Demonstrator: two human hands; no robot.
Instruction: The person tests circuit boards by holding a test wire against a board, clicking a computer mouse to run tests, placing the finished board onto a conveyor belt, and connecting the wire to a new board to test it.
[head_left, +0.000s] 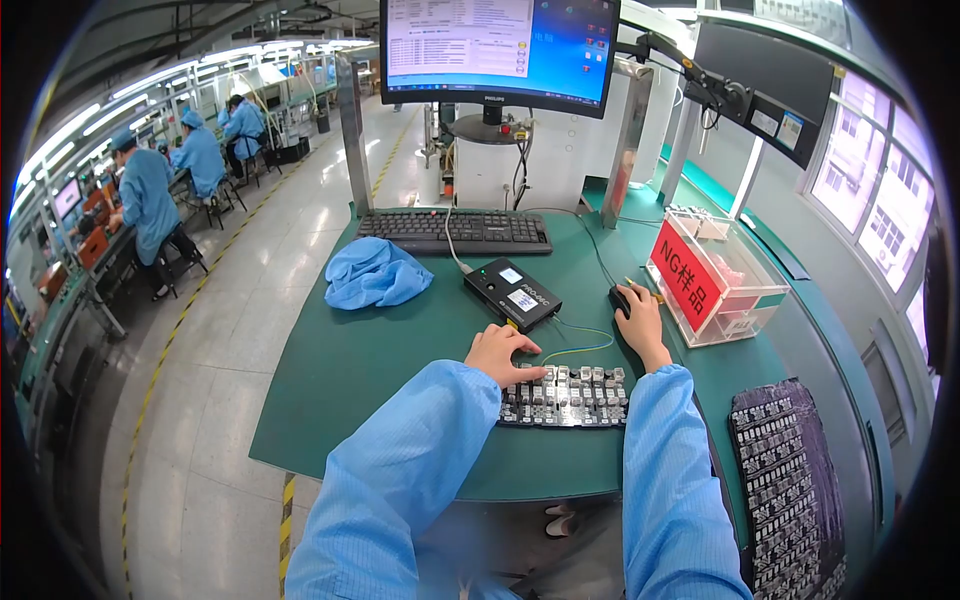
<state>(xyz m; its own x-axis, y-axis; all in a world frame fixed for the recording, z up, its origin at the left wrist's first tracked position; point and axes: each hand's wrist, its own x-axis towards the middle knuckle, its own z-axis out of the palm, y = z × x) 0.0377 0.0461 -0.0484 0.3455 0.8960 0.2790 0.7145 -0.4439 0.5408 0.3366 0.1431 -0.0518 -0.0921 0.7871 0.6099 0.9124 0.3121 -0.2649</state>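
Observation:
My right hand [640, 326] is wrapped over a black computer mouse [622, 300] at the right of the green table. At the upper left corner of a panel of small circuit boards [565, 398], my left hand [503, 354] is bent, its thumb on the panel's edge. A thin yellow-and-blue cable [590, 347] loops from a black box labelled PRO-06C [512, 293] and ends between that thumb and forefinger. The fingers hide its tip. Small whitish metal parts stand in rows on the panel.
Behind the box lie a black keyboard [455, 232] and a crumpled blue cloth [376, 274]. A monitor [498, 50] hangs above. On the right are a clear box with a red label [690, 282] and a dark stack of board panels [788, 490]. Several people work far left.

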